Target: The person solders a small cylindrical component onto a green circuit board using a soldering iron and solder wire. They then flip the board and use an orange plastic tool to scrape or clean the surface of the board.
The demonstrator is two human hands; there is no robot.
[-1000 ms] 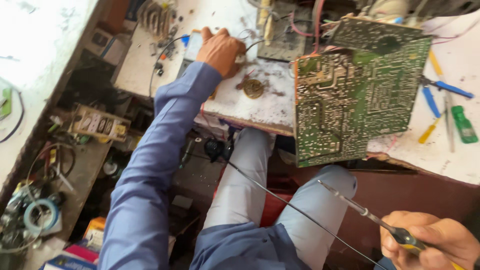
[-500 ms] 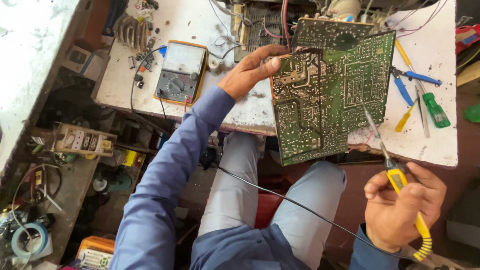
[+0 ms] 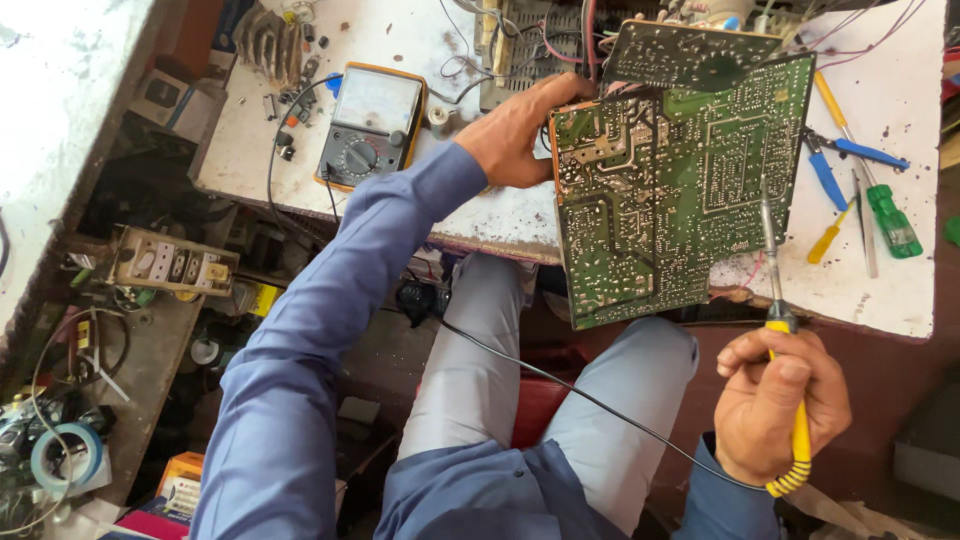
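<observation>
A white, stained workbench [image 3: 480, 215] carries a large green circuit board [image 3: 680, 190], solder side up, overhanging its front edge. The left hand [image 3: 520, 130] is clamped on the board's left edge. An analog multimeter [image 3: 372, 125] lies near the bench's left end. The right hand [image 3: 775, 400] is closed around a yellow-handled soldering iron [image 3: 780, 320], its tip over the board's right part. Screwdrivers and blue-handled pliers [image 3: 835, 165] lie by the right edge.

Single head-worn view, looking steeply down from above the seated person, facing the near edge of the tabletop [image 3: 480, 225], at close range, lap and floor clutter below, no second view.
</observation>
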